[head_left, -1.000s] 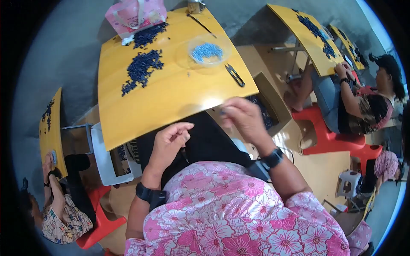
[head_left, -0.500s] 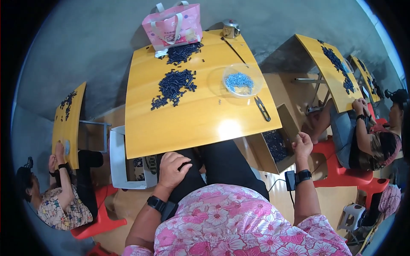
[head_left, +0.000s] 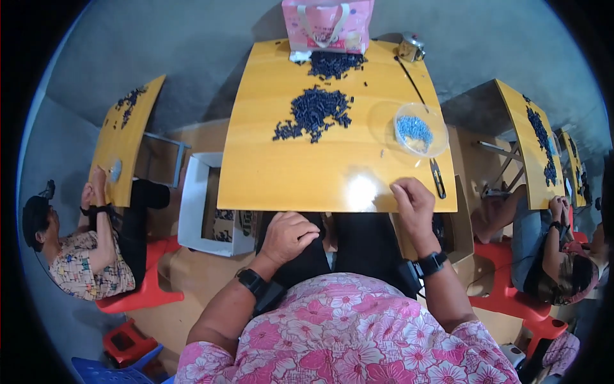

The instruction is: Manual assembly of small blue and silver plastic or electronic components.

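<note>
My left hand (head_left: 291, 238) is closed, with its fingers curled together just off the near edge of the yellow table (head_left: 288, 185), above my lap. Whatever its fingers hold, if anything, is hidden. Over the table's near right part is my right hand (head_left: 414, 203), thumb and fingers bent together; I cannot make out anything in it. A pile of small black tube-like pieces (head_left: 316, 112) lies mid-table. Right of it stands a clear round plastic tub (head_left: 437, 146) holding many small blue-and-silver pieces (head_left: 412, 130). Black thread snips (head_left: 437, 179) lie close to my right hand.
At the table's back are a second black pile (head_left: 332, 65), a pink bag (head_left: 329, 29), a metal lidded cup (head_left: 411, 48) and a thin dark stick (head_left: 409, 80). Boxes, one white (head_left: 195, 211), one brown (head_left: 464, 233), flank my legs. Co-workers sit at tables on both sides.
My right hand has moved from above the brown box, left and forward to over the table. The left hand stays near the table edge. The whole view has shifted.
</note>
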Motion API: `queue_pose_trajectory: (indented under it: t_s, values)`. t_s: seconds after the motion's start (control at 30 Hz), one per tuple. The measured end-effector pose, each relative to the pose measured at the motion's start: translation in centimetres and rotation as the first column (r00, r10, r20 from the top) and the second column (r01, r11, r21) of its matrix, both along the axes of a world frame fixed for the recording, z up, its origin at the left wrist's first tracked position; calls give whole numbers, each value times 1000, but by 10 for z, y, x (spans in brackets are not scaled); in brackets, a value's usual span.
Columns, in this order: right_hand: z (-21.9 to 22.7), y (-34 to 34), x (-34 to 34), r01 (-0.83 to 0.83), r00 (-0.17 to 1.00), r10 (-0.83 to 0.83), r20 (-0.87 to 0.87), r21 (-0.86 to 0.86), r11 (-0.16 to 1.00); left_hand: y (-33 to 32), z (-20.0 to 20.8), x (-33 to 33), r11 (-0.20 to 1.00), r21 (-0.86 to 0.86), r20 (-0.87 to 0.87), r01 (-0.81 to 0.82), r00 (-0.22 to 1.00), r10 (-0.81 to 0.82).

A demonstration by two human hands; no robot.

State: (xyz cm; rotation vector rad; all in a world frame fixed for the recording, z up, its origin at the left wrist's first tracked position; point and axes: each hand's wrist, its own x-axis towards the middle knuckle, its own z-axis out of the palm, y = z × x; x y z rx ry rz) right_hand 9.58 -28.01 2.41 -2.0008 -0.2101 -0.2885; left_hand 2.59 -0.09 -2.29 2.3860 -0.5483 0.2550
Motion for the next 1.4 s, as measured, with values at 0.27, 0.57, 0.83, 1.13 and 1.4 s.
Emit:
queue_pose_trajectory:
  t_s: [0.27,0.57,0.83,1.13,1.4]
  values:
    - [-12,47,51,-92,994,90,-64,-18,996,-4,1,-1,991,-127,18,39,999,-37]
    - [-33,71,132,4,1000,2,26,-229,973,-8,7,5,968,-238,-52,82,994,-97]
    - [-11,85,153,-110,979,179,93,-499,860,2,1,4,969,-245,-32,31,999,-40]
    - [-24,82,148,-135,974,209,85,-520,843,10,1,6,968,-250,-31,20,999,-29]
    - [-25,75,121,-158,949,281,139,-563,811,10,4,7,964,-265,-63,13,998,-31]
